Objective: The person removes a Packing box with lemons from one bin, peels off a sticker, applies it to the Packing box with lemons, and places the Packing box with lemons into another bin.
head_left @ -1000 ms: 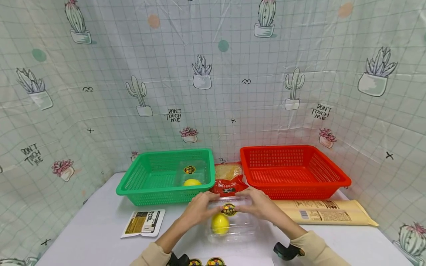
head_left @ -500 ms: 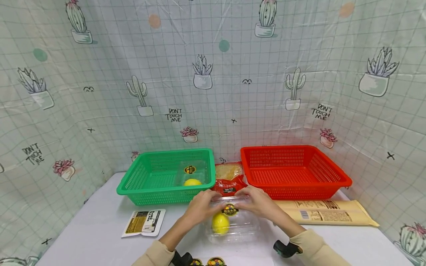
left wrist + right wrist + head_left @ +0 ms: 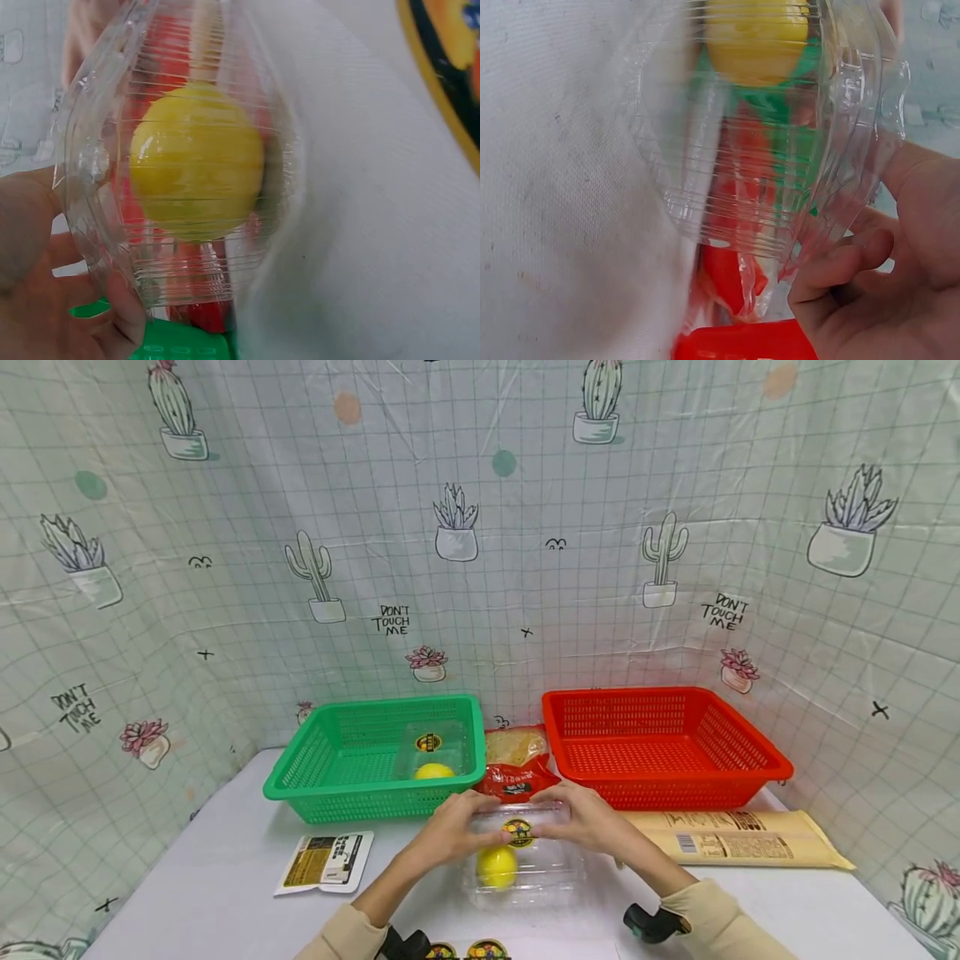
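A clear plastic clamshell box [image 3: 528, 881] sits on the white table in front of me, with a yellow lemon-like fruit [image 3: 497, 867] inside its left half. On its lid is a black-and-gold fruit label [image 3: 519, 832]. My left hand [image 3: 448, 833] grips the box's left side, thumb at the label's left edge. Opposite it, my right hand [image 3: 588, 822] holds the right side, thumb reaching the label's right edge. Fingers of both hands wrap over the far edge. Both wrist views show the ribbed box wall with the fruit [image 3: 196, 161] behind it.
A green basket [image 3: 375, 802] at back left holds another boxed yellow fruit [image 3: 433, 771]. A red basket [image 3: 667, 793] stands at back right, with a red food packet [image 3: 517, 777] between them. A flat packet [image 3: 324, 863] lies left, a long beige package [image 3: 738, 839] right. Round labels [image 3: 487, 950] lie nearest me.
The box and both hands stay nearly in place. Compared with half a second ago, the thumbs lie slightly closer together over the label.
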A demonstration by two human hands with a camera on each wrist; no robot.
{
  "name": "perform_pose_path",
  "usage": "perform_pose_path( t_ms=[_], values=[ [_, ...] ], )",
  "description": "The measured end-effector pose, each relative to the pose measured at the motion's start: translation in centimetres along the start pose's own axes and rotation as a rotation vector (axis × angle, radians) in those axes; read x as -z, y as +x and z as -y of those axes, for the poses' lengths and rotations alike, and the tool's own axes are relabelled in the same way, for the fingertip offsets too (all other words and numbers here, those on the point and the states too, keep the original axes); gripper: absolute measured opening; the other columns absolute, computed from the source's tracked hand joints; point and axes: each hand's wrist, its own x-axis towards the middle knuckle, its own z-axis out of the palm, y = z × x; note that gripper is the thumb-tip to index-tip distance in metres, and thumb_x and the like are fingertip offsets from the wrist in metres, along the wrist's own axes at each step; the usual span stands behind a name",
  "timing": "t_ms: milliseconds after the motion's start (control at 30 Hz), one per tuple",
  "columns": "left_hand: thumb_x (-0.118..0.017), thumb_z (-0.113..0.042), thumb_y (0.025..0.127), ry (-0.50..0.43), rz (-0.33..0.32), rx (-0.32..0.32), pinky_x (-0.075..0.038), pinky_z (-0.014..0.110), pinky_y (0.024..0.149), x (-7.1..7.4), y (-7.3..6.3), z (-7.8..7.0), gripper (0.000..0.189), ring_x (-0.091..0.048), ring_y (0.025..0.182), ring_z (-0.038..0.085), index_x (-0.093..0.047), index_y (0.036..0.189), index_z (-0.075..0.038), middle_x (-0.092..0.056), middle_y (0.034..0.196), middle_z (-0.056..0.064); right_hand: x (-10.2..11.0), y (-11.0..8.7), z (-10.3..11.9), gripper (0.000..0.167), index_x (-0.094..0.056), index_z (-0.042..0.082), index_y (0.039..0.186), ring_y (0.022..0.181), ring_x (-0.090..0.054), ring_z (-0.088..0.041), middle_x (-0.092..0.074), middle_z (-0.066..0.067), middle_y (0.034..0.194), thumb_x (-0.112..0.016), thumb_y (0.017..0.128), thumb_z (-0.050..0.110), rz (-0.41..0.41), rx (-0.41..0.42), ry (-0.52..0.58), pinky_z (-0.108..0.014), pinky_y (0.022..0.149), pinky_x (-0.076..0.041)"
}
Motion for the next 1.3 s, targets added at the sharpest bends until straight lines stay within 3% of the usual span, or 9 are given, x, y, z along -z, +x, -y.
perform_pose_path(
  t_ms=[200, 500, 867, 1200, 1300],
  values=[
    [-0.071, -0.030, 0.090, -0.013, 0.004, -0.036, -0.048, 0.048, 0.098, 0.06, 0.37, 0.39, 0.045, -0.061, 0.115, 0.029, -0.065, 0.123, -0.001, -0.069, 0.121, 0.013, -0.18, 0.17, -0.22, 0.036, -0.071, 0.010, 0.110, 0.101, -0.066, -0.024, -0.073, -0.003, 0.106, -0.078, 0.083, 0.033, -0.024, 0.006, 0.000, -0.038, 0.086, -0.055],
    [-0.072, -0.022, 0.090, -0.126, 0.063, -0.084, -0.051, 0.048, 0.098, 0.80, 0.16, 0.52, 0.049, -0.061, 0.116, 0.035, -0.060, 0.126, 0.009, -0.066, 0.123, 0.021, 0.21, 0.18, -0.53, 0.047, -0.071, 0.009, 0.115, 0.108, -0.064, -0.029, -0.072, -0.006, 0.113, -0.082, 0.077, 0.035, 0.033, -0.011, 0.002, -0.037, 0.087, -0.054],
    [-0.071, -0.021, 0.090, -0.119, 0.068, -0.081, -0.051, 0.048, 0.098, 0.75, 0.18, 0.57, 0.048, -0.061, 0.117, 0.034, -0.060, 0.127, 0.008, -0.066, 0.125, 0.020, 0.22, 0.02, -0.55, 0.049, -0.070, 0.008, 0.116, 0.109, -0.063, -0.030, -0.072, -0.007, 0.113, -0.083, 0.077, 0.035, 0.036, -0.016, 0.009, -0.039, 0.090, -0.053],
    [-0.072, -0.023, 0.090, -0.126, 0.075, -0.068, -0.050, 0.049, 0.099, 0.78, 0.13, 0.59, 0.051, -0.059, 0.118, 0.035, -0.060, 0.127, 0.008, -0.065, 0.126, 0.020, 0.36, -0.21, -0.60, 0.048, -0.069, 0.009, 0.118, 0.104, -0.061, -0.025, -0.071, -0.008, 0.116, -0.079, 0.081, 0.038, 0.045, -0.021, 0.034, -0.026, 0.080, -0.051],
    [-0.072, -0.024, 0.090, -0.130, 0.073, -0.063, -0.050, 0.049, 0.099, 0.70, 0.13, 0.58, 0.051, -0.060, 0.118, 0.034, -0.060, 0.128, 0.008, -0.065, 0.125, 0.019, 0.32, -0.27, -0.66, 0.047, -0.069, 0.009, 0.118, 0.105, -0.061, -0.026, -0.070, -0.008, 0.116, -0.079, 0.082, 0.037, 0.043, -0.023, 0.036, -0.029, 0.082, -0.052]
  ],
)
